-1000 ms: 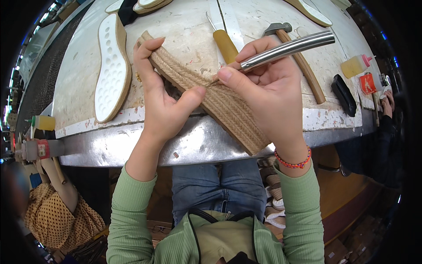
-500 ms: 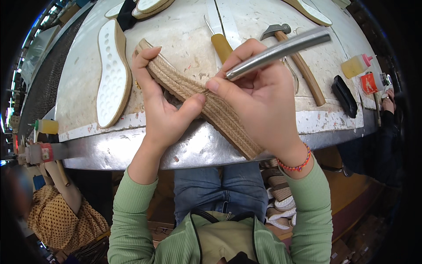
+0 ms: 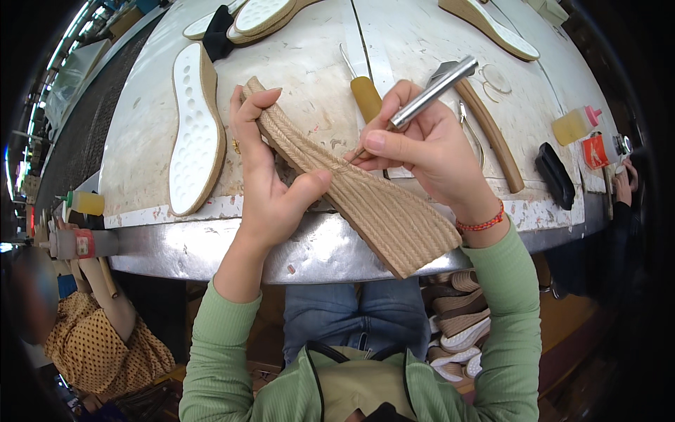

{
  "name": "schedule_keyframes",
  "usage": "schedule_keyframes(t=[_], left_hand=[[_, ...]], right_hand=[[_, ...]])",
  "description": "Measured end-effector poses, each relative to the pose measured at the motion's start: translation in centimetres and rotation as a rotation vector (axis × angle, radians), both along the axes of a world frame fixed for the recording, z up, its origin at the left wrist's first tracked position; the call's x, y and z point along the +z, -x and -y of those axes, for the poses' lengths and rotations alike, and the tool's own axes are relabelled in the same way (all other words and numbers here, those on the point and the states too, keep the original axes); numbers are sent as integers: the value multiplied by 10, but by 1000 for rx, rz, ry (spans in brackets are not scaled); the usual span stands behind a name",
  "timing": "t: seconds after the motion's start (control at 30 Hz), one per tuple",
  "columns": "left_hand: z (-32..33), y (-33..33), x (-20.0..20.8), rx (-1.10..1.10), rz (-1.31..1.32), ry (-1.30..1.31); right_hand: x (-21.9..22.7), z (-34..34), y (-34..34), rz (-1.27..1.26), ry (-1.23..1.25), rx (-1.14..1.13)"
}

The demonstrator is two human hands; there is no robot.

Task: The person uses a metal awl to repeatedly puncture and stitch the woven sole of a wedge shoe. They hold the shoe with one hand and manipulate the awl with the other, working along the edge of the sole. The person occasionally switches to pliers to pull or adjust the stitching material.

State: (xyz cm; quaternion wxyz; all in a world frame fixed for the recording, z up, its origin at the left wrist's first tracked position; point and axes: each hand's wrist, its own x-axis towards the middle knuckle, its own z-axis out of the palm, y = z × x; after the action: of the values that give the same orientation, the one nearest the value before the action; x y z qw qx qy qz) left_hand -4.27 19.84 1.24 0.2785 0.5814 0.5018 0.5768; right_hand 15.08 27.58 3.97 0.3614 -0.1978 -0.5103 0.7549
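Note:
A wedge shoe sole wrapped in tan braided jute slants over the table's front edge, its wide end toward me at the right. My left hand is closed around its narrow part, fingers over the far side and thumb pressed on the braid. In my right hand is a thin-tipped pick tool with a round silver metal handle. Its dark, thin tip reaches the braid just beyond my left thumb; whether it enters between the strands I cannot tell.
On the white table lie a white-topped sole, a yellow-handled hooked tool, a hammer, pliers, a black tray-like piece and a glue bottle. More soles are stacked below. Co-workers sit on both sides.
My right hand has drawn back to the right, uncovering the tool's thin tip and the sole's wide end. The tool handle now points more steeply up. The sole has turned, showing more braided side.

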Motion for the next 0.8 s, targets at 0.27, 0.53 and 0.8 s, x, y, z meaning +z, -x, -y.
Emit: schedule_keyframes(t=[0.27,0.53,0.8], left_hand=[[-1,1,0,36,-96,-4],[0,0,2,-3,-32,21],[1,1,3,-40,-2,30]], right_hand=[[-13,3,-1,-64,105,0],[-17,4,1,-89,126,15],[-20,5,2,-108,69,-12]])
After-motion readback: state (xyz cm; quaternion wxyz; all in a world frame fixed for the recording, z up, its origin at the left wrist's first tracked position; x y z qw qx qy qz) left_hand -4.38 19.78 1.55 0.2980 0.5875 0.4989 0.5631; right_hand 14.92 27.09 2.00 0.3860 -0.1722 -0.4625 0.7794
